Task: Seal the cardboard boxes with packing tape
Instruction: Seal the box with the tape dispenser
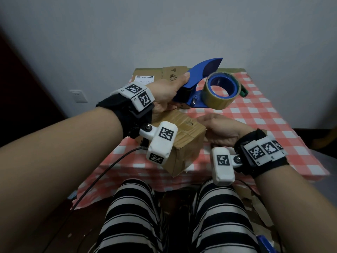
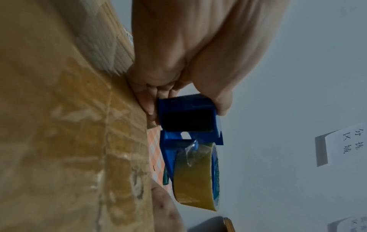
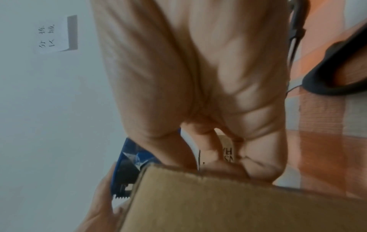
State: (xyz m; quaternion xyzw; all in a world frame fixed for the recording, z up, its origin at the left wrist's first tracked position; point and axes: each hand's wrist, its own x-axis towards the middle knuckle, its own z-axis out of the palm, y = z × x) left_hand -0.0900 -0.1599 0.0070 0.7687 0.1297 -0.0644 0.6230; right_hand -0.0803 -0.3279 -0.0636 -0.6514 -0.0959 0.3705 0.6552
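Observation:
My left hand [image 1: 167,92] grips the handle of a blue tape dispenser [image 1: 197,77] and holds it in the air over the far end of a small cardboard box [image 1: 186,136]. A roll of tan packing tape [image 1: 217,103] sits on the dispenser, pointing right. In the left wrist view my left hand [image 2: 188,62] is wrapped round the dispenser [image 2: 188,114], with the roll [image 2: 194,177] beyond it and the taped box [image 2: 59,125] alongside. My right hand [image 1: 218,128] rests against the box's right side with its fingers fairly straight. The right wrist view shows my right hand [image 3: 198,78] at the box [image 3: 218,200] edge.
The box lies on a table under a red-and-white checked cloth [image 1: 264,115]. Two more cardboard boxes [image 1: 147,75] stand at the back against the wall. A black cable [image 1: 102,172] hangs off the table's near left edge. My knees are under the near edge.

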